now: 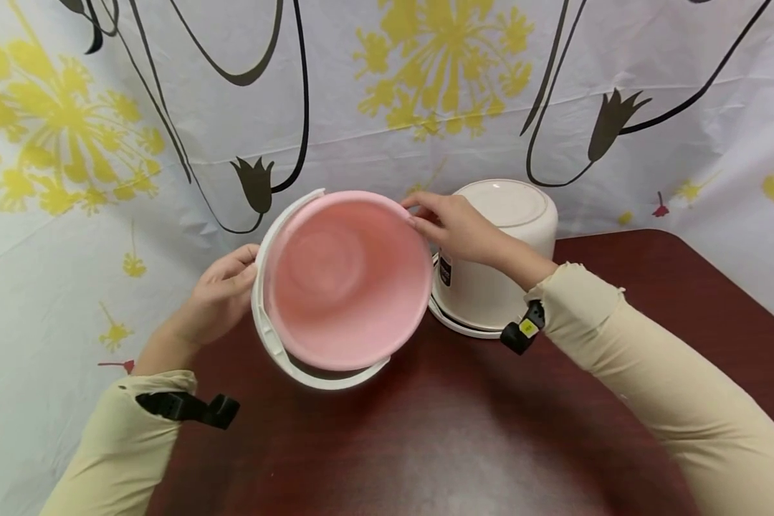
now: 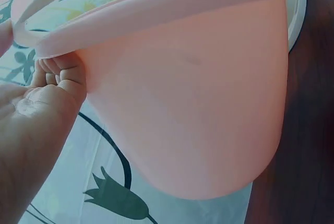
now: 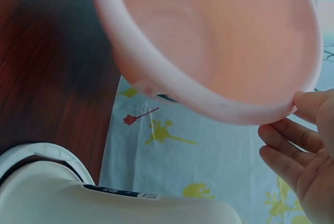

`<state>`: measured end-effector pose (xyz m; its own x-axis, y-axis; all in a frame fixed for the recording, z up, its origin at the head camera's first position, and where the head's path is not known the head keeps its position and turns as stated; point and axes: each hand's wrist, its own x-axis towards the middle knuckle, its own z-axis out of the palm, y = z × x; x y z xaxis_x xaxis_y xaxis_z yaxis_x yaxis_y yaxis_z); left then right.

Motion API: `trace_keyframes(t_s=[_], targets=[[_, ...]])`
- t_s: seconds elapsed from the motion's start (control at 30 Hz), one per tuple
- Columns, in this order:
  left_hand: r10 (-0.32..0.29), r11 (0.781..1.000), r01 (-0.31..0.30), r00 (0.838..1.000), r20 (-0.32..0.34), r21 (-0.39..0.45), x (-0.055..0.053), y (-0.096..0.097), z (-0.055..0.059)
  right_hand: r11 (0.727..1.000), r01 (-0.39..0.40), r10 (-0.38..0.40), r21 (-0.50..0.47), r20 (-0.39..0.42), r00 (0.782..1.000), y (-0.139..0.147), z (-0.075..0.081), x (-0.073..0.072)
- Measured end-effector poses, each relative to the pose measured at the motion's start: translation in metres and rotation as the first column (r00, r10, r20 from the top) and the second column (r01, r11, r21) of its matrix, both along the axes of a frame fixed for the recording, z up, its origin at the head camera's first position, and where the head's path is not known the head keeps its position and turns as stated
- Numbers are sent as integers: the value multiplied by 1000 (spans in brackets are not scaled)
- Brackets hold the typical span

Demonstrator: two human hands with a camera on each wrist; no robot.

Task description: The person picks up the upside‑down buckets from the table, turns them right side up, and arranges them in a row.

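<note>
One left grip [image 1: 222, 294] clamped on the rim of a pink bucket [image 1: 355, 279], beside its white handle [image 1: 335, 382]. Bucket held tilted above the surface [image 1: 426, 451], mouth facing the head camera. Right grip [image 1: 458, 228] pinches the rim, upper right. Right of bucket: white bucket [image 1: 486, 294], upside down on the surface.

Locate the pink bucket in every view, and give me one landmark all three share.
Head: pink bucket just left of centre, its inside showing.
Left wrist: pink bucket across the middle, mostly its outside showing.
Right wrist: pink bucket at the top, centre to right, its inside showing.
Shared landmark: the flower-patterned cloth.
</note>
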<state>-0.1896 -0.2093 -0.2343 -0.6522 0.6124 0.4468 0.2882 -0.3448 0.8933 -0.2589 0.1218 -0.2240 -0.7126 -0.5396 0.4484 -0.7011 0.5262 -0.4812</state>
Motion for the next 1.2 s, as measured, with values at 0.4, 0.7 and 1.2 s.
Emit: trace_keyframes(t_s=[0.4,0.7,1.2], targets=[[-157,952,140,987,41,274,-5,-12,-7,965,-67,137,-254,268,954,6,-12,-3],[-194,864,60,956,221,500,-9,-18,-14,890,-20,278,-456,507,816,5,-18,5],[-206,803,-118,865,457,584,-29,-24,-39,790,284,115,-543,587,801,-22,-18,-4]])
